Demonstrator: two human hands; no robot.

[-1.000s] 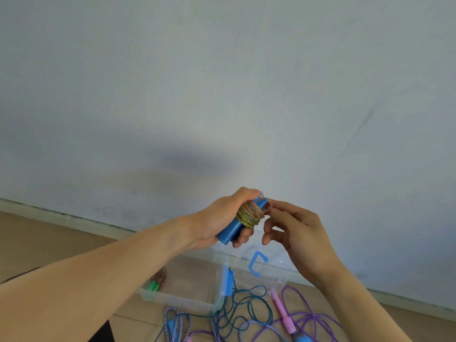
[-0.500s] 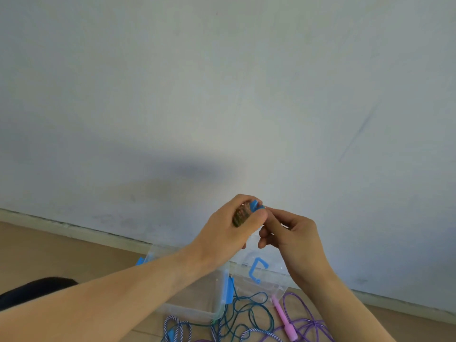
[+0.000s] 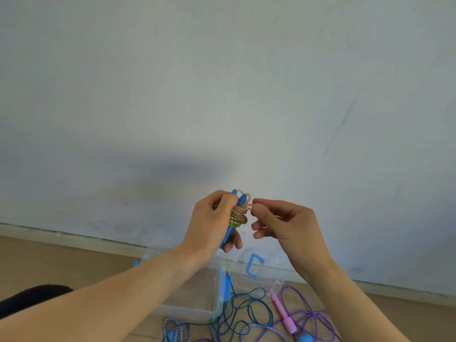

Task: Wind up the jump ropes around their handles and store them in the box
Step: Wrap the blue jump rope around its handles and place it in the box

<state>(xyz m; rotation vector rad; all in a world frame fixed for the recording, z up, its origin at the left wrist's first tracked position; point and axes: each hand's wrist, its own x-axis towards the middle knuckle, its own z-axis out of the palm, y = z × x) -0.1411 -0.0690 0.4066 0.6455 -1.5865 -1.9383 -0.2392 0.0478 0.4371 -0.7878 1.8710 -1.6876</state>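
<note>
My left hand grips a pair of blue handles held upright, with a multicoloured jump rope wound round them. My right hand pinches the loose end of that rope beside the handles' tops. Both hands are raised in front of the wall, above the clear plastic box, which stands open on the floor with its lid leaning against the wall. What lies inside the box is hidden by my left arm.
Loose ropes lie on the wooden floor in front of the box: a teal rope, a purple rope with a pink handle, and a blue-and-white striped rope. A dark shape sits at lower left.
My left hand has turned so the blue handles stand more upright and show again. My right hand has drawn slightly to the right, still pinching the rope end. The view tilted down a little.
</note>
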